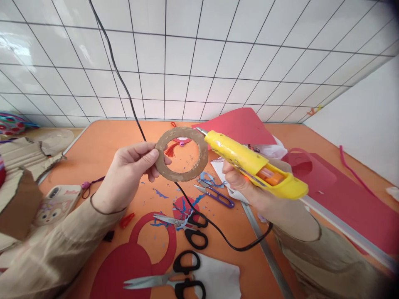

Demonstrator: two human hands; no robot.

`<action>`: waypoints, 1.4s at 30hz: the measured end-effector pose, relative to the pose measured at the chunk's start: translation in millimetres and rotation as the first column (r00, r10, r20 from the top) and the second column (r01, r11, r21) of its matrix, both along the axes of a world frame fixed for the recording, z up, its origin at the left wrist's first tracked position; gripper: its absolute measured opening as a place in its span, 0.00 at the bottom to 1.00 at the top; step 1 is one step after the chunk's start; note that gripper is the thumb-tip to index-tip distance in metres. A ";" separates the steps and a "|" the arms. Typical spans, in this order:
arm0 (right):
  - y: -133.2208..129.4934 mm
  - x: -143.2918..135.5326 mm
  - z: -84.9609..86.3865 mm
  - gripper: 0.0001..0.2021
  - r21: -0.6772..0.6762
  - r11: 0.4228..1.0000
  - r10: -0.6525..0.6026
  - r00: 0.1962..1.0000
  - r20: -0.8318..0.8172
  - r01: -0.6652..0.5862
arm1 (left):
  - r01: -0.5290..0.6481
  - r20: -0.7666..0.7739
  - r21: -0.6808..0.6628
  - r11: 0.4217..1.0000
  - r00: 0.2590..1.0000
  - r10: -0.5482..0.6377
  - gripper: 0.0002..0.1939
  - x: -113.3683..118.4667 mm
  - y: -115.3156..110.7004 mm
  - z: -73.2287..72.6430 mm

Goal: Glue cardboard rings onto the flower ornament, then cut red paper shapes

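Note:
Between the thumb and fingers of my left hand (134, 168) is a brown cardboard ring (181, 176), held up above the table by its left edge. My right hand (249, 182) is wrapped around a yellow hot glue gun (240, 151). The gun's metal nozzle points left and meets the ring's upper right rim; whether it touches cannot be told. From the gun's handle a black cord (230, 247) loops down and runs behind the ring. Beneath the hands lie purple thread snips (218, 196) and black-handled scissors (183, 224).
A second pair of scissors (165, 282) rests at the front on red paper circles (121, 270) and white cloth. Red sheets (352, 187) and a metal ruler (264, 249) lie on the right. Cardboard pieces (21, 195) and a phone (56, 203) are at left. A tiled wall (199, 58) stands behind.

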State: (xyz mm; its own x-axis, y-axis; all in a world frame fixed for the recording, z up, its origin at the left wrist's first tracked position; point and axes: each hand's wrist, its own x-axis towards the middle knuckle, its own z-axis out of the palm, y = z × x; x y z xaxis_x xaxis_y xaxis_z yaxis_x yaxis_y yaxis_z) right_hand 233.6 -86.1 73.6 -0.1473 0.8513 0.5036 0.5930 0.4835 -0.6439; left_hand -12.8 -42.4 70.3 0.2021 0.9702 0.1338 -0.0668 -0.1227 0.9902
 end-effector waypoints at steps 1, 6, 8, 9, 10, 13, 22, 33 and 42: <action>0.5 0.7 0.0 0.12 0.000 1.000 -0.008 1.000 0.001 0.008 | -0.008 0.001 0.005 1.000 1.000 0.008 0.08 -0.5 0.3 0.1; 3.4 5.0 -6.7 0.15 0.027 0.997 -0.077 0.995 0.069 0.075 | -0.038 0.002 0.022 0.999 0.999 0.038 0.07 -2.5 1.1 0.7; 4.2 5.5 -8.0 0.16 0.053 0.995 -0.087 0.992 0.092 0.082 | -0.037 -0.010 0.037 0.999 0.999 0.038 0.07 -3.0 0.8 0.9; 4.7 5.3 -7.8 0.16 0.059 0.995 -0.080 0.992 0.101 0.074 | -0.034 -0.019 0.048 0.998 0.999 0.035 0.07 -3.2 0.4 0.9; 5.2 5.0 -7.2 0.15 0.056 0.996 -0.070 0.992 0.107 0.064 | -0.029 -0.030 0.061 0.998 0.999 0.031 0.08 -3.3 -0.1 0.9; 7.0 3.5 -4.7 0.13 0.031 0.999 -0.033 0.993 0.115 0.029 | -0.027 -0.073 0.114 0.993 0.997 0.036 0.08 -3.3 -2.5 1.6; 10.2 2.6 -2.5 0.16 0.031 0.999 -0.019 0.989 0.147 0.015 | -0.090 -0.140 0.184 0.979 0.983 0.117 0.08 -4.6 -5.8 4.3; 9.1 1.2 -0.2 0.15 0.013 1.000 -0.029 0.988 0.153 0.027 | -0.101 -0.052 0.203 0.974 0.992 0.114 0.07 -8.6 -1.8 -0.2; 7.4 2.0 1.5 0.16 -0.043 0.997 -0.052 0.979 0.199 0.062 | -0.071 -0.107 0.219 0.973 0.990 0.096 0.08 -7.6 -1.5 0.3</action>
